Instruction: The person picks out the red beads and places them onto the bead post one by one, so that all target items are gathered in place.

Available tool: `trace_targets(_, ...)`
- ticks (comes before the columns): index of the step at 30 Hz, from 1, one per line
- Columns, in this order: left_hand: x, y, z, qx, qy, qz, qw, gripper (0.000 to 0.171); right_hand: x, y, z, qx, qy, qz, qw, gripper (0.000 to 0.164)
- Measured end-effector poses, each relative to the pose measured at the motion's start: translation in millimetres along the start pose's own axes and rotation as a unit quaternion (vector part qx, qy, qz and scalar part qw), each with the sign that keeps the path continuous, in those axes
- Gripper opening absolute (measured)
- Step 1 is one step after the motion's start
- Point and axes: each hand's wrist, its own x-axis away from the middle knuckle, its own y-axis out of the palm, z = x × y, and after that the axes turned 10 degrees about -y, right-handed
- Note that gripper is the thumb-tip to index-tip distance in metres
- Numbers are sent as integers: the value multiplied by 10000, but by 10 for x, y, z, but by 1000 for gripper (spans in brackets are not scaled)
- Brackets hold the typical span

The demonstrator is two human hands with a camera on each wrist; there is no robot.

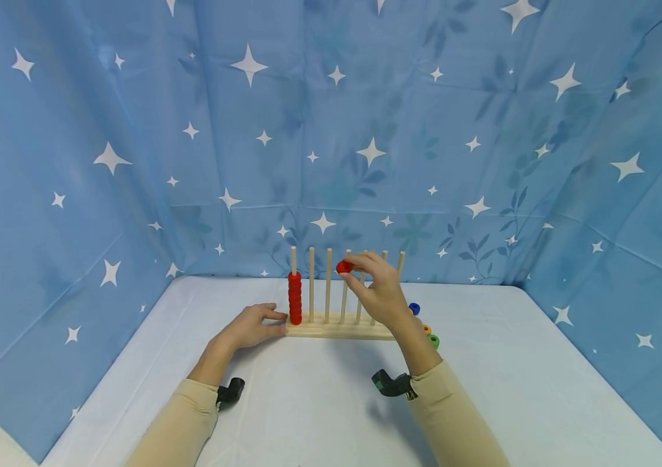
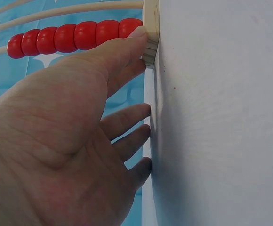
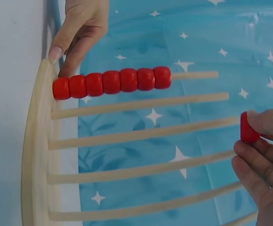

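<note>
A wooden peg rack (image 1: pixel 336 329) with several upright pegs stands on the table. Red beads (image 1: pixel 295 298) are stacked on its leftmost peg, and the peg's top sticks out above them. My left hand (image 1: pixel 255 326) pinches the rack's left end between thumb and index finger; the other fingers are spread beside it (image 2: pixel 75 127). A single red bead (image 3: pixel 249 127) is pinched between the thumb and fingers of my right hand (image 1: pixel 378 288). That bead is up near the tops of the middle pegs, apart from the stack. The other pegs in the right wrist view are bare.
Loose beads lie by the rack's right end, partly hidden by the right forearm: a blue bead (image 1: pixel 414 309), an orange bead (image 1: pixel 426 329) and a green bead (image 1: pixel 434 341). A blue starred curtain (image 1: pixel 331 117) hangs behind the white table (image 1: pixel 295 402).
</note>
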Motion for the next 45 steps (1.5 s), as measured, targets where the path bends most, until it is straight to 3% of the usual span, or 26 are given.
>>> trace_targets(20, -4, -14, 7, -147, 104, 47, 9998, 41, -393, 199, -81, 455, -497, -14, 9977, 26)
trace_targets(25, 1, -15, 26, -89, -14, 66, 9999, 40, -455, 231, -106, 495, -667, -30, 9965, 26)
trace_targets(45, 3, -12, 12, -84, -43, 91, 9999, 41, -640, 317, -126, 755, -660, -452, 9939, 25)
